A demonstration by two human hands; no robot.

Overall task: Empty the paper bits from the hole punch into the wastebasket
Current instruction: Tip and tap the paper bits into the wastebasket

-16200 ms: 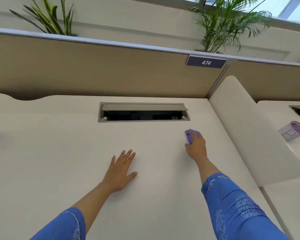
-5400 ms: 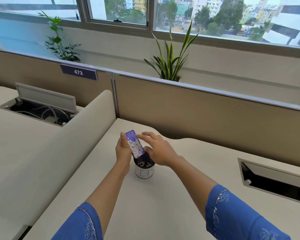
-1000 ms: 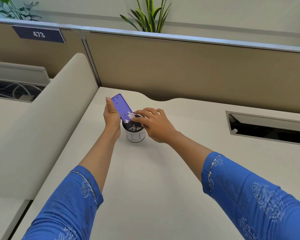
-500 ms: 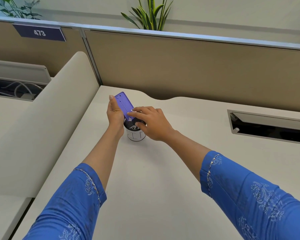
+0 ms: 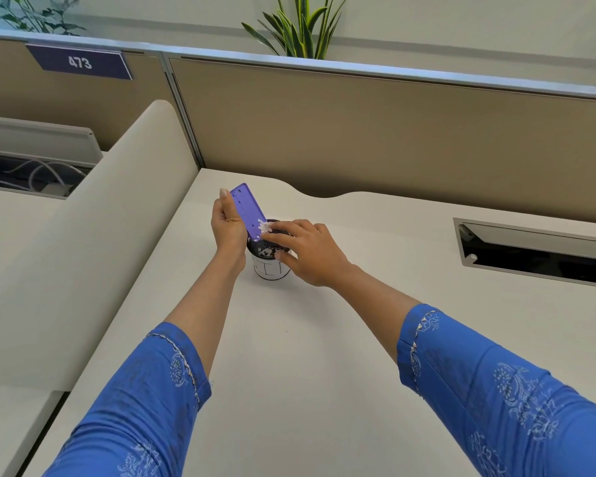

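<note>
purple hole punch [image 5: 247, 210] in left hand [image 5: 227, 224], over wastebasket [image 5: 270, 266]

Blue sleeves [image 5: 141, 401] — white floral print

left hand [image 5: 227, 226] tilting hole punch [image 5: 248, 211], wastebasket [image 5: 270, 266]

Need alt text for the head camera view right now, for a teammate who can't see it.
A person's left hand tilts a purple hole punch over a small wastebasket on a cream desk, while the right hand brushes white paper bits off its lower end into the basket.
</note>
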